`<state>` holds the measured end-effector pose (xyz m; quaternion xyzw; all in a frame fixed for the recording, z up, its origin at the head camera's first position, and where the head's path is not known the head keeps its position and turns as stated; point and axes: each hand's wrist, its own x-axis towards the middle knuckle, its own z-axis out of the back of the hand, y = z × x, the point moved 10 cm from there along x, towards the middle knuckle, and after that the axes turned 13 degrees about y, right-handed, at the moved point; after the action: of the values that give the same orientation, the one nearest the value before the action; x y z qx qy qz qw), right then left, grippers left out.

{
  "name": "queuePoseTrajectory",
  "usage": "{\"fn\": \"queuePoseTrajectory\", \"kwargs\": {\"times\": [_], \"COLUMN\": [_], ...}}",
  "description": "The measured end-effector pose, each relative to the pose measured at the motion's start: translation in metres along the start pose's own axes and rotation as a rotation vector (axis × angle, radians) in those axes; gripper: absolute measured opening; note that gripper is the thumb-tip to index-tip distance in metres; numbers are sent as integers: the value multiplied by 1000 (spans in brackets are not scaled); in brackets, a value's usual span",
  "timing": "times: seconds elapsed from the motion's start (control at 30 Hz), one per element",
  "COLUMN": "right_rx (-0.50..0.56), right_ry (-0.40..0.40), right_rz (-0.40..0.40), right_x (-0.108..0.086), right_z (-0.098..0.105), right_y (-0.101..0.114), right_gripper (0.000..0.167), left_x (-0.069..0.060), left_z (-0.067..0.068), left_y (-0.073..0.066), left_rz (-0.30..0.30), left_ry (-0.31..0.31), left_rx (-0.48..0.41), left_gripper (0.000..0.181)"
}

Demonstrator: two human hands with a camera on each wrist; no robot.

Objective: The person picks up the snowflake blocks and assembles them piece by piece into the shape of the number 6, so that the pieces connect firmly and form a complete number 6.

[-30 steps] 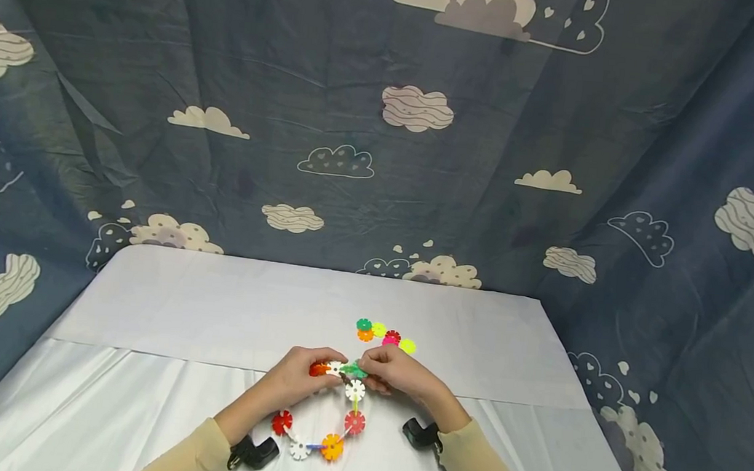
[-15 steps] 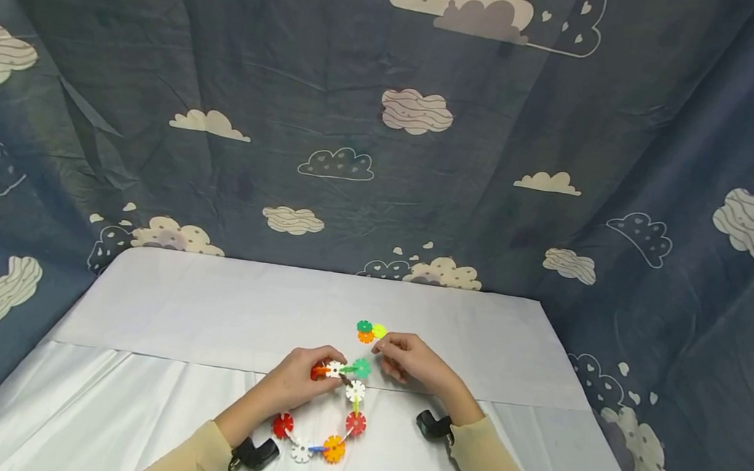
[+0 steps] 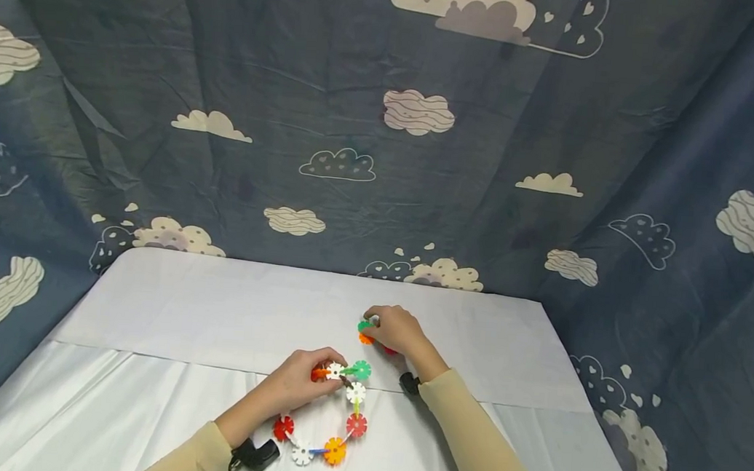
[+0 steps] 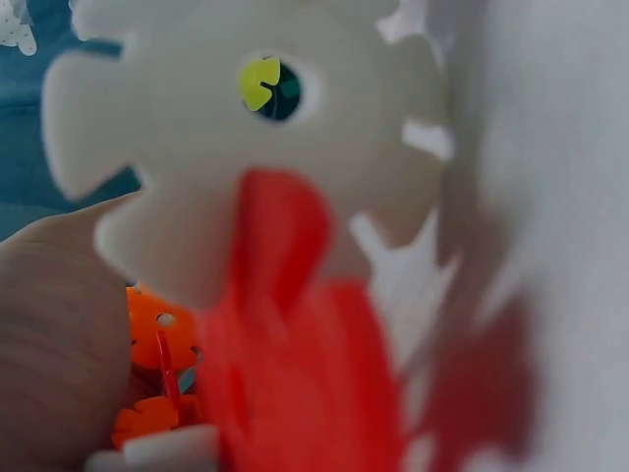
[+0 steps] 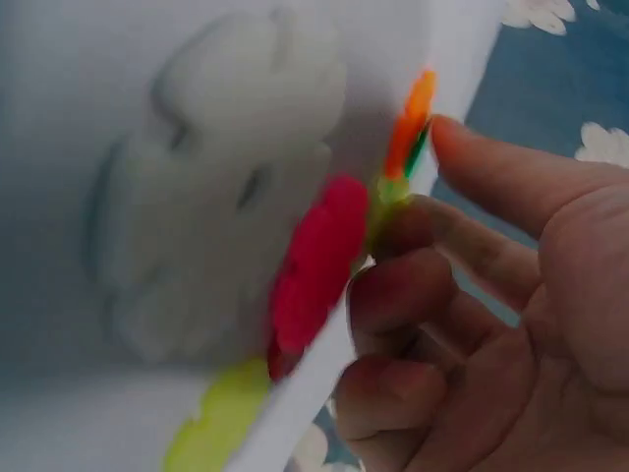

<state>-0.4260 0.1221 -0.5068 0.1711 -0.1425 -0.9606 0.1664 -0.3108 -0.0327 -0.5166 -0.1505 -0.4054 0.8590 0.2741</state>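
Observation:
A curved chain of linked notched plastic discs lies on the table in the head view, with a red disc, an orange disc and a green disc among them. My left hand holds its upper end, fingers and thumb about an orange-red disc. A white disc fills much of the left wrist view. Further back, my right hand is over the loose discs, thumb and forefinger apart beside a green disc and an orange disc. Its curled fingers partly cover the pile.
Pink and yellow loose discs lie near the right hand. A large whitish disc is blurred close to that camera. The white table meets a dark cloud-patterned cloth at the back.
My right hand has let go of the green disc on the chain and moved back to the loose discs, now covering several. The left hand stays on the chain.

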Motion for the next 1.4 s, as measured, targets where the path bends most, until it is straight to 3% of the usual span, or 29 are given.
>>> {"fn": "queuePoseTrajectory", "kwargs": {"times": [0.17, 0.37, 0.6, 0.77, 0.97, 1.17, 1.4], "right_rx": [38, 145, 362, 445, 415, 316, 302], "right_ry": [15, 4, -91, -98, -85, -92, -97], "right_rz": [4, 58, 95, 156, 268, 333, 398], "right_x": [1, -13, -53, -83, -95, -99, -102], "right_z": [-1, 0, 1, -6, -7, -9, -9], "right_y": [0, -7, -29, -34, -21, -6, 7], "right_gripper": [28, 18, 8, 9, 4, 6, 4], "left_x": [0, -2, -1, -2, -5, -3, -4], "left_z": [-2, -1, -4, -4, 0, 0, 1], "left_y": [0, 0, -1, -2, -4, -2, -1], "left_rz": [-3, 0, 11, -3, -53, -54, -62], "left_ry": [7, 4, 21, 13, -17, -24, -23], "left_rx": [-3, 0, -15, -20, -54, -78, -99], "left_gripper": [30, 32, 41, 40, 40, 38, 36]}}
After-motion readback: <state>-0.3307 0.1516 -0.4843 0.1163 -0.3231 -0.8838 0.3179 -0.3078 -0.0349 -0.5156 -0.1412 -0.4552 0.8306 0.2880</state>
